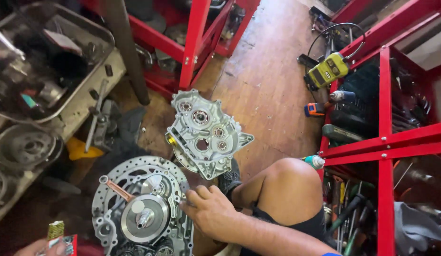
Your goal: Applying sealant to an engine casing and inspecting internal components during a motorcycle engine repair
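The right hand (208, 208) rests with fingers curled and pressed together on the right edge of a round, silver cast-aluminium engine crankcase half (140, 211), which lies low in the middle of the view, in front of the person's bent bare knee (289, 187). Inside that case sit a shiny steel crankshaft with a round flywheel web (145, 215) and a copper-coloured connecting rod (118, 188) slanting up to the left. Just above it, and apart from the hand, a second silver crankcase half with several round bearing bores (204, 132) stands tilted on the worn wooden floor (268, 80). The left hand (38, 246), only partly in view at the bottom left corner, pinches a small red and green packet (59, 236). A red steel rack (384, 142) stands to the right, with a yellow handheld meter (328, 70) lying beside it, and a grey metal tray of parts (95, 26) sits at the upper left.
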